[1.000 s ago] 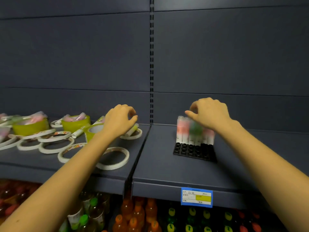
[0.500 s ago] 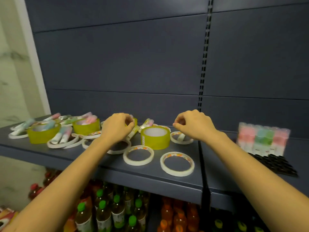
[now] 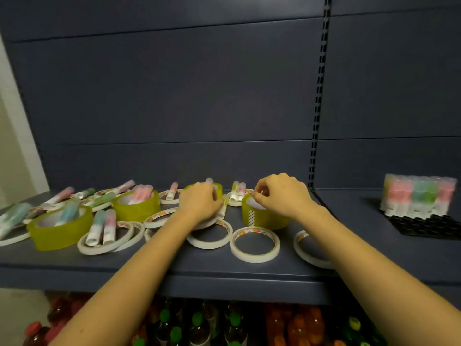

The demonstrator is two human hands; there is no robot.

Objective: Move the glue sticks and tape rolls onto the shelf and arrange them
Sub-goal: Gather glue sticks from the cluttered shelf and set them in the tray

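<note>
Dark shelf [image 3: 224, 264] with scattered tape rolls [image 3: 255, 243], glue sticks [image 3: 109, 225], black tray [image 3: 429, 224].

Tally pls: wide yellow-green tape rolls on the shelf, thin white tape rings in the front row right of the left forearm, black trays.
Wide yellow-green tape rolls: 4
Thin white tape rings, front row as asked: 3
Black trays: 1
Total: 8
</note>
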